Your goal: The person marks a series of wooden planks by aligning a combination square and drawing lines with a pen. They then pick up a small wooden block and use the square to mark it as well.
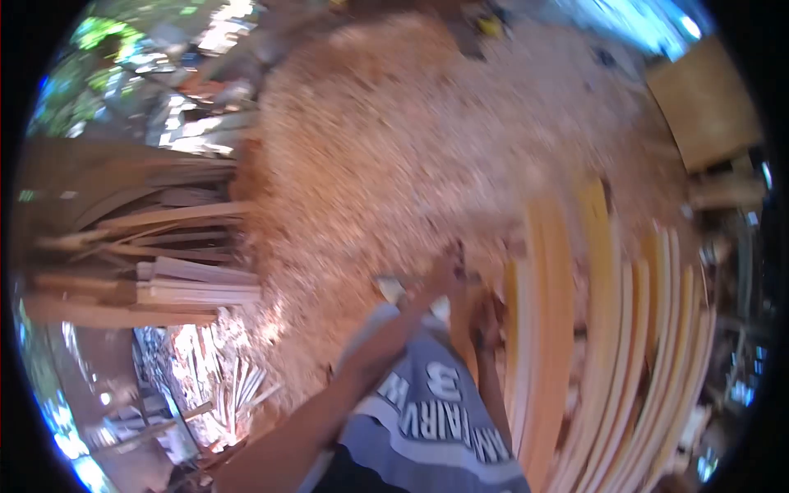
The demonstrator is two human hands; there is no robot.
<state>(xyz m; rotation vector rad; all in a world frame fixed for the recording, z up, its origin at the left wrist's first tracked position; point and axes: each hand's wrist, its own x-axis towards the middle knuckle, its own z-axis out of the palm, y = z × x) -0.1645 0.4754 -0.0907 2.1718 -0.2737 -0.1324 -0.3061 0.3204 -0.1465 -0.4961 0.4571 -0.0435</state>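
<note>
A narrow wooden board (465, 322) runs up between my forearms, in front of my grey printed shirt. My right hand (490, 317) is closed at the board's right edge, its fingers partly hidden and blurred. Reaching across from the left, my left hand (449, 269) is at the board's far end. Its fingers are smeared by motion, and whether they touch the wood cannot be made out. Immediately right of my right hand stands a row of long planks (549, 329).
Wood shavings cover the floor (394, 140) ahead. More pale planks (649, 329) curve along the right side. At the left lies a stack of boards (197, 283) with loose strips (173, 218) beyond it. A brown panel (705, 103) stands at the upper right.
</note>
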